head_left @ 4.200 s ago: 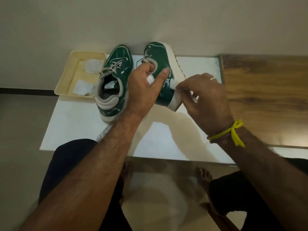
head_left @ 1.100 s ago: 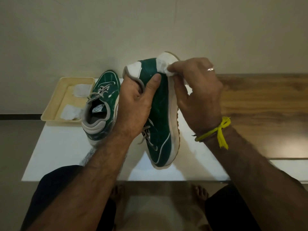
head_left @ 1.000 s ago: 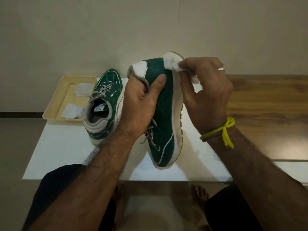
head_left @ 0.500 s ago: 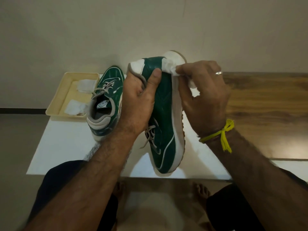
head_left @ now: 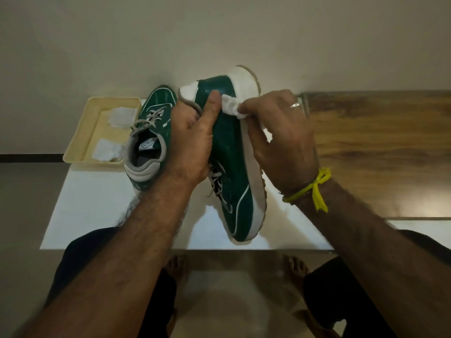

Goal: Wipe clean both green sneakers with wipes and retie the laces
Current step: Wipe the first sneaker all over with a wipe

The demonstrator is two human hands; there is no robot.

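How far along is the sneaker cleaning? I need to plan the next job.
Nothing looks finished. In hand: the left hand grips the raised sneaker while the right hand rubs a wipe near its heel. Left: the second sneaker stands untouched on the table; the raised sneaker's laces hang loose.

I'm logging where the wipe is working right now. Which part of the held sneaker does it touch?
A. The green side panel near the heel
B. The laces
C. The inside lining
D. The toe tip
A: the right hand pinches the wipe against the held sneaker on its green side near the heel, beside the left hand thumb.
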